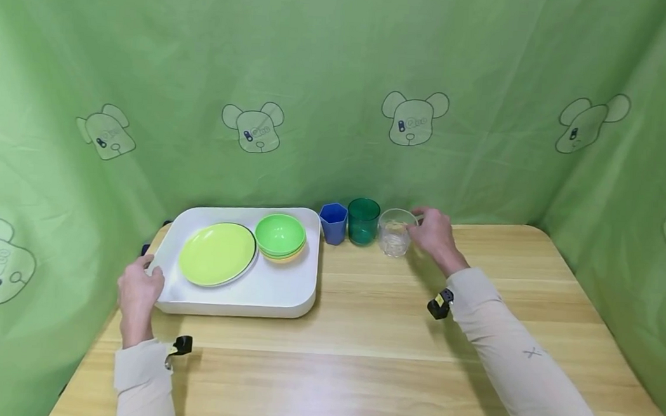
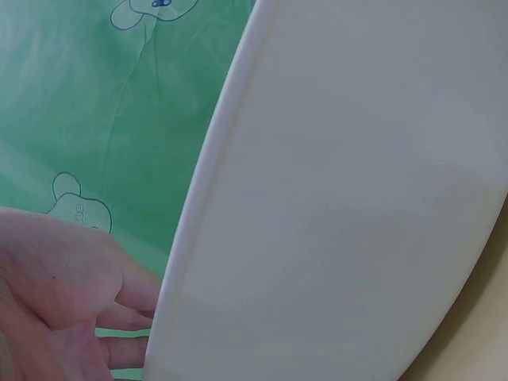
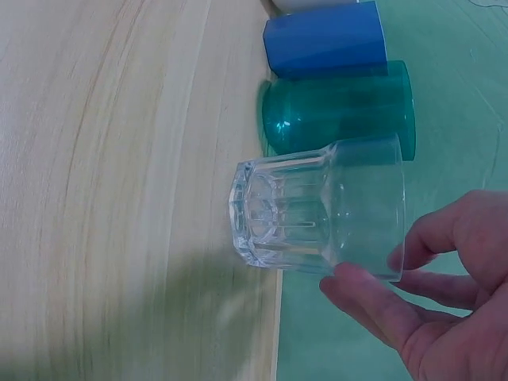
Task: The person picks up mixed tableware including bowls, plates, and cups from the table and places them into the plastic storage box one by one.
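A clear tumbler (image 1: 394, 236) stands upright on the table, and my right hand (image 1: 433, 234) pinches its rim from the right. In the right wrist view, the thumb of my right hand (image 3: 444, 294) lies against the outer wall of the tumbler (image 3: 317, 210). My left hand (image 1: 140, 288) rests at the left edge of a white tray (image 1: 282, 294). In the left wrist view, straight fingers of the left hand (image 2: 71, 294) touch the outside of the tray (image 2: 317, 198); their tips are hidden behind its rim.
Left of the tumbler stand a green cup (image 1: 363, 222) and a blue hexagonal cup (image 1: 334, 224), close by the tray. On the tray lie stacked plates, light green on top (image 1: 217, 254), and stacked bowls, green on top (image 1: 280, 235). A green curtain (image 1: 330, 74) hangs behind the wooden table (image 1: 322, 379).
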Tool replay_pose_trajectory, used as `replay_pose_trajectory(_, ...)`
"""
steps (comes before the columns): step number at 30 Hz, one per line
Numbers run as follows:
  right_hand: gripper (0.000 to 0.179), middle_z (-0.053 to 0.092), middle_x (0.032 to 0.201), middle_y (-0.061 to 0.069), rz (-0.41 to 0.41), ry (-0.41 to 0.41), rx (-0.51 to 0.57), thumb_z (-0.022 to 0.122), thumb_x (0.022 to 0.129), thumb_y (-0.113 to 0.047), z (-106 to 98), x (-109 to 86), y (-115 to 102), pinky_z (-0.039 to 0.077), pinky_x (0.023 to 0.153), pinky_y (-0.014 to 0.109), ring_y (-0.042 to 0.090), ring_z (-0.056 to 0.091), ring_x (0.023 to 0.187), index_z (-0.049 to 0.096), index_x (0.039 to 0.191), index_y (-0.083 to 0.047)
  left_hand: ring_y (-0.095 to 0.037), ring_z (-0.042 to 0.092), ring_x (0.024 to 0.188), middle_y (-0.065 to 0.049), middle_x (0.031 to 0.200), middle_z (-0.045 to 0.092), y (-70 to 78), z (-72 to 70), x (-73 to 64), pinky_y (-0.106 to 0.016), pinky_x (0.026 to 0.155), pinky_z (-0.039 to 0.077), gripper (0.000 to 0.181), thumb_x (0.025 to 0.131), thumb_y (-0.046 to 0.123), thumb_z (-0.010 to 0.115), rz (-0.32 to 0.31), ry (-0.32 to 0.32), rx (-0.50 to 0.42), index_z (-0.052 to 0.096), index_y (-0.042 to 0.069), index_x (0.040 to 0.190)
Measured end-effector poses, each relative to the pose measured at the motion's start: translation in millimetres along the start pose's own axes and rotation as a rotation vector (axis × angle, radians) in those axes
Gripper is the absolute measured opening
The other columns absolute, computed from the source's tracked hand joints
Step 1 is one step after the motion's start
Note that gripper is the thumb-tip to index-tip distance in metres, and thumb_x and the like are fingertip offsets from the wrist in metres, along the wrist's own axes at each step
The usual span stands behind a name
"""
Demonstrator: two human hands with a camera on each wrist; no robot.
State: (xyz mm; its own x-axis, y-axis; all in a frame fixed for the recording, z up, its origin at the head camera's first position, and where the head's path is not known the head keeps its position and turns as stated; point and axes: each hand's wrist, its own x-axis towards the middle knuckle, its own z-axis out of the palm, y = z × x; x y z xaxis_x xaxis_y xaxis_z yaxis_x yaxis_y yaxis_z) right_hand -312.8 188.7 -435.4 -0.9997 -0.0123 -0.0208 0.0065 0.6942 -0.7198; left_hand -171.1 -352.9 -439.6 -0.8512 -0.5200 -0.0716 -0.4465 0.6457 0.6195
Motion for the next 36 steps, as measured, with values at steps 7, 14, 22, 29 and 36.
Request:
replay_pose_trajectory(7, 0.047, 0.067, 0.112, 0.032, 0.031, 0.024, 0.02, 0.062, 0.093, -0.005, -1, -1.0, 0, 0.057, 0.058, 0.032, 0.032, 0.068, 0.08, 0.056, 0.137, 0.008, -0.026, 0.053, 0.064, -0.03, 0.147, 0.05, -4.8, 1.2, 2.5, -0.034, 0.049, 0.04, 0.057, 0.094, 0.003, 0.04, -0.035, 0.036, -0.038, 0.047, 0.0, 0.15)
replay_pose_trajectory(14, 0.045, 0.067, 0.115, 0.032, 0.025, 0.033, 0.017, 0.061, 0.092, -0.002, -1, -2.0, 1, 0.058, 0.059, 0.032, 0.038, 0.071, 0.086, 0.058, 0.136, 0.007, -0.039, 0.06, 0.09, -0.028, 0.143, 0.055, -8.4, 1.9, 3.9, -0.036, 0.053, 0.041, 0.059, 0.089, -0.003, 0.039, -0.024, 0.065, -0.038, 0.052, -0.001, 0.146)
replay_pose_trajectory(22, 0.043, 0.068, 0.111, 0.033, -0.029, 0.051, -0.008, 0.06, 0.089, -0.001, -4, -4.6, -3, 0.056, 0.055, 0.029, 0.037, 0.071, 0.081, 0.062, 0.132, 0.008, -0.047, 0.058, 0.11, -0.028, 0.141, 0.056, -8.6, 2.1, 4.9, -0.039, 0.06, 0.042, 0.057, 0.089, -0.004, 0.04, -0.022, 0.078, -0.032, 0.053, -0.002, 0.144)
replay_pose_trajectory(29, 0.041, 0.069, 0.112, 0.03, -0.035, 0.046, 0.005, 0.061, 0.09, -0.002, -7, -12.6, -7, 0.06, 0.063, 0.033, 0.033, 0.072, 0.085, 0.064, 0.131, 0.005, -0.046, 0.06, 0.108, -0.028, 0.141, 0.057, -7.5, 2.8, 5.0, -0.038, 0.059, 0.042, 0.058, 0.089, -0.005, 0.04, -0.026, 0.08, -0.02, 0.054, -0.001, 0.145)
replay_pose_trajectory(36, 0.04, 0.071, 0.108, 0.027, -0.055, 0.054, 0.004, 0.06, 0.09, -0.003, -8, -20.7, -14, 0.059, 0.061, 0.029, 0.03, 0.072, 0.081, 0.066, 0.129, 0.004, -0.047, 0.06, 0.109, -0.028, 0.14, 0.057, -6.6, 2.2, 4.5, -0.038, 0.06, 0.043, 0.058, 0.088, -0.006, 0.041, -0.024, 0.08, -0.018, 0.054, -0.001, 0.144)
